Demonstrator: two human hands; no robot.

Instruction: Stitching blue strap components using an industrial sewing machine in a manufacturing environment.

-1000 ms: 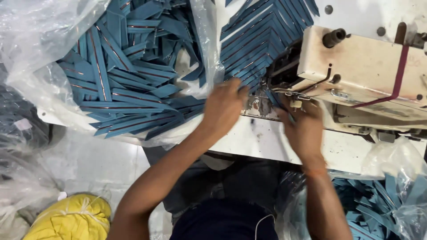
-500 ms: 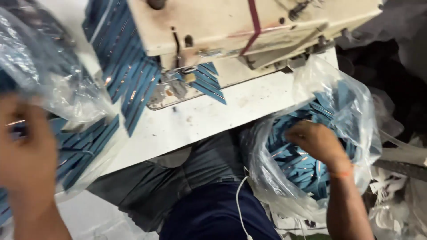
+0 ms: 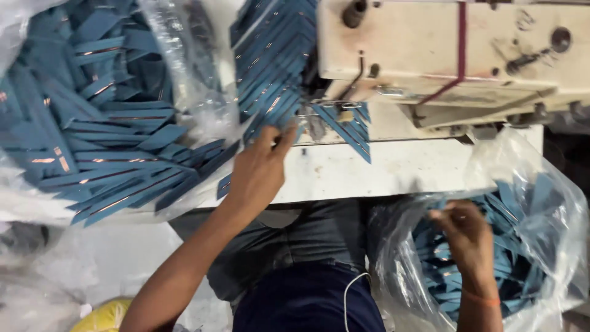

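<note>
Left hand (image 3: 261, 169) lies open, fingers on the blue strips (image 3: 273, 92) beside the sewing machine (image 3: 442, 55). Right hand (image 3: 464, 237) reaches into the bag (image 3: 541, 184), pinching a strip there. Judged step: fetching a fresh piece; next it needs carrying to the needle.

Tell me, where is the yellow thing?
The yellow thing sits at the bottom left of the head view, below the blue strips and left of the person's left arm.
</note>
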